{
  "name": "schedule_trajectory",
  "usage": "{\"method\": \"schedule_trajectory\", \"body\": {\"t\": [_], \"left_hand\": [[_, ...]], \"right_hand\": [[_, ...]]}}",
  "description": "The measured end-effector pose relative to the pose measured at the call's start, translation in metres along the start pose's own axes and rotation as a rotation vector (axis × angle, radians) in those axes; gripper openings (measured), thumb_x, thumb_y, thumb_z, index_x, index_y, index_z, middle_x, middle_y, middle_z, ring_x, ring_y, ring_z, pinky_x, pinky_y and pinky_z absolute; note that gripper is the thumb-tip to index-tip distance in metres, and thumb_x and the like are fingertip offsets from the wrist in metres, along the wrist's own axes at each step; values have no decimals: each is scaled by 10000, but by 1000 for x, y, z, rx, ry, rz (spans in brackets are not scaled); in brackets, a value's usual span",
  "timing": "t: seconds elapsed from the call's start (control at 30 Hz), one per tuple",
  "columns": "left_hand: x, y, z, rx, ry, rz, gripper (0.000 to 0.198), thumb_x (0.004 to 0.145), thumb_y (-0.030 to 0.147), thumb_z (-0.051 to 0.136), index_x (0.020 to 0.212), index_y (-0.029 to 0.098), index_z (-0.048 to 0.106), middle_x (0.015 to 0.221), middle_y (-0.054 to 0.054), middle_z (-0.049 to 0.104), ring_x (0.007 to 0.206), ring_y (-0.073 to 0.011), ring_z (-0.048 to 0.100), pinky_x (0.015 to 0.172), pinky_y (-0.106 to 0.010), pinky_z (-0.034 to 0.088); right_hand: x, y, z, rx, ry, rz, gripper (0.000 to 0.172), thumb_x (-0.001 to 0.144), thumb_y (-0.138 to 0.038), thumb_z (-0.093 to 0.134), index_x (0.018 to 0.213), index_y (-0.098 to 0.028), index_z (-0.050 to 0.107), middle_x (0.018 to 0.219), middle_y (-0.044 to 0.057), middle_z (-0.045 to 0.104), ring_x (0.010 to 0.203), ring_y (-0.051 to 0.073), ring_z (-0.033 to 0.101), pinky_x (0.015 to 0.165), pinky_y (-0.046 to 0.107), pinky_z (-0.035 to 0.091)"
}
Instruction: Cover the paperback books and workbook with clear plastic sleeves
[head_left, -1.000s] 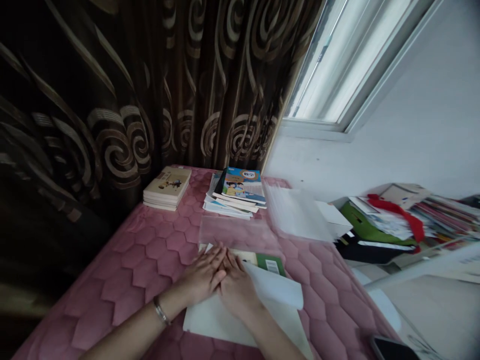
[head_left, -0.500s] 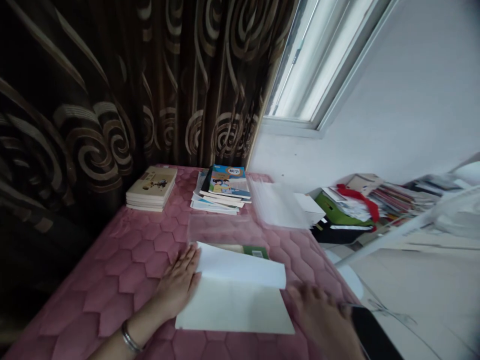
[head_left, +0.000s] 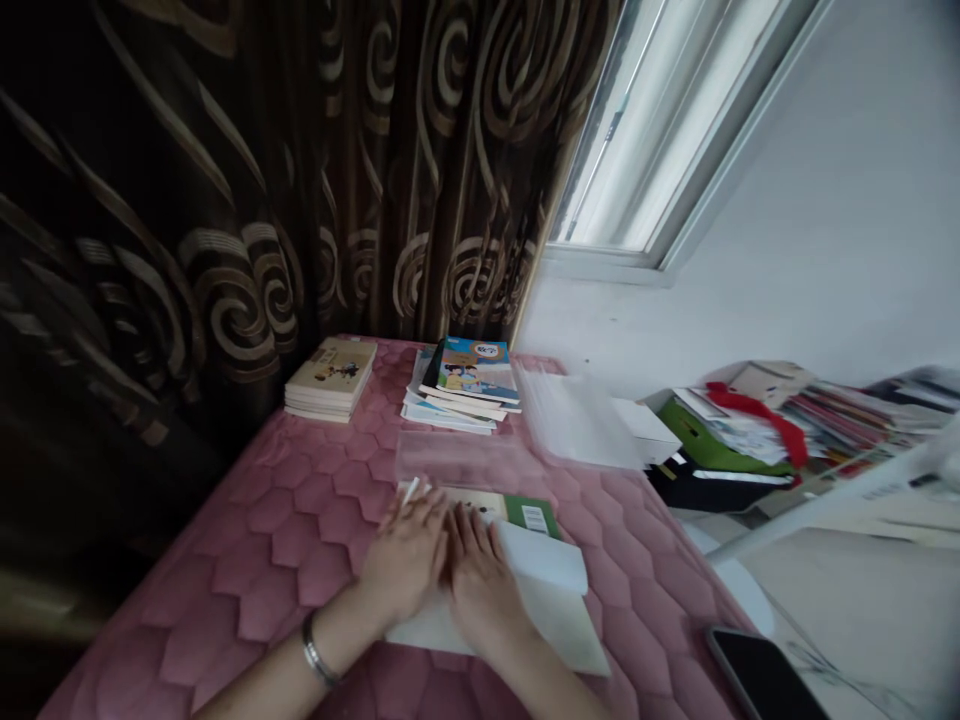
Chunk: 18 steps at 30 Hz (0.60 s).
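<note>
An open book (head_left: 559, 570) lies before me, its white page curling up on the right and a pale inner cover (head_left: 566, 630) nearest me. A green cover part with a barcode (head_left: 534, 518) shows beyond the page. Both hands press flat on the book, side by side. My left hand (head_left: 409, 550), with a silver bracelet on its wrist, has its fingers stretched over the left side. My right hand (head_left: 480, 575) lies at the middle, fingers extended. A clear plastic sheet (head_left: 465, 455) shows past the book's far edge.
On the pink quilted cloth (head_left: 255, 560) stand a stack of tan books (head_left: 334, 370) and a pile topped by a blue textbook (head_left: 476, 368). Clear plastic covers (head_left: 577, 415) lie at the back right. A phone (head_left: 761, 670) rests at the right edge. A patterned curtain (head_left: 360, 160) hangs behind.
My right hand has moved left from beside the book onto its middle, next to my left hand. My left hand now lies further over the page. The view has shifted slightly.
</note>
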<state>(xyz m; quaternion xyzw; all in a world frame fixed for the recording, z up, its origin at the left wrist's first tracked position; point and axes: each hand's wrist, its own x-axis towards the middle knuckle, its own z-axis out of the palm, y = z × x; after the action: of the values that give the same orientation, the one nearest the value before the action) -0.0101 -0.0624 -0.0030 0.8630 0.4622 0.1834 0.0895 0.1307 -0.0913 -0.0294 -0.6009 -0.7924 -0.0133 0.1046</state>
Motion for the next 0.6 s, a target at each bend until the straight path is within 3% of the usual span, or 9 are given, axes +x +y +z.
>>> {"method": "schedule_trajectory", "body": {"t": [0.07, 0.13, 0.2, 0.27, 0.3, 0.37, 0.47, 0.53, 0.6], "left_hand": [[4, 7, 1, -77, -123, 110, 515, 965, 376, 262, 1453, 223, 324, 1503, -51, 348, 1399, -197, 290, 1148, -410, 263], [-2, 0, 0, -52, -189, 37, 570, 937, 453, 330, 1451, 207, 330, 1508, -74, 330, 1390, -230, 310, 1147, -438, 249], [-18, -20, -9, 63, -133, -227, 606, 888, 462, 431, 1410, 153, 411, 1493, -147, 346, 1375, -311, 328, 1128, -516, 238], [-38, -43, -28, 206, -66, -494, 501, 880, 374, 444, 1287, 101, 551, 1385, -228, 481, 1307, -383, 410, 1049, -579, 306], [-46, -54, -39, 270, -47, -588, 419, 896, 306, 395, 1164, 92, 635, 1256, -251, 584, 1208, -395, 512, 980, -578, 371], [-51, -70, -63, 314, -73, -664, 442, 932, 272, 287, 978, 91, 687, 945, -244, 693, 927, -359, 660, 807, -482, 485], [-30, -77, -85, 245, 2, -659, 386, 937, 256, 289, 1105, 136, 616, 895, -179, 707, 831, -305, 681, 751, -416, 497], [-4, -73, -85, 157, 54, -634, 379, 888, 211, 403, 1250, 188, 514, 1100, -140, 677, 988, -294, 646, 868, -460, 459], [19, -63, -74, 112, 133, -640, 413, 870, 219, 436, 1280, 194, 481, 1315, -150, 555, 1140, -310, 563, 932, -525, 415]], "right_hand": [[-5, 5, 6, 0, -8, -28, 540, 898, -297, 454, 1395, -85, 430, 1462, 172, 363, 1359, 336, 330, 1097, 535, 287], [-10, 10, 7, 1, -10, -38, 555, 905, -336, 451, 1393, -71, 429, 1470, 175, 347, 1366, 323, 322, 1103, 518, 285], [-14, 14, 6, 0, -17, -31, 596, 909, -401, 451, 1388, -47, 429, 1470, 186, 342, 1367, 313, 325, 1105, 493, 291], [-15, 17, 5, 1, -28, -31, 621, 909, -438, 451, 1386, -41, 429, 1466, 189, 348, 1364, 305, 333, 1103, 475, 301], [-15, 18, 4, 0, -36, -35, 625, 907, -448, 456, 1385, -46, 432, 1464, 189, 354, 1361, 306, 340, 1098, 473, 308], [-12, 18, 2, -6, -48, -37, 631, 898, -468, 470, 1376, -57, 449, 1459, 192, 362, 1352, 317, 352, 1087, 479, 320], [-4, 13, -6, -25, -40, -9, 616, 890, -478, 486, 1353, -71, 484, 1466, 190, 354, 1340, 346, 364, 1073, 500, 323], [2, 9, -12, -35, -1, 20, 595, 896, -477, 479, 1348, -91, 493, 1481, 181, 336, 1341, 355, 357, 1071, 518, 308], [8, 6, -19, -42, 45, 52, 598, 902, -493, 461, 1360, -110, 479, 1488, 181, 329, 1353, 354, 334, 1072, 533, 286]]}}
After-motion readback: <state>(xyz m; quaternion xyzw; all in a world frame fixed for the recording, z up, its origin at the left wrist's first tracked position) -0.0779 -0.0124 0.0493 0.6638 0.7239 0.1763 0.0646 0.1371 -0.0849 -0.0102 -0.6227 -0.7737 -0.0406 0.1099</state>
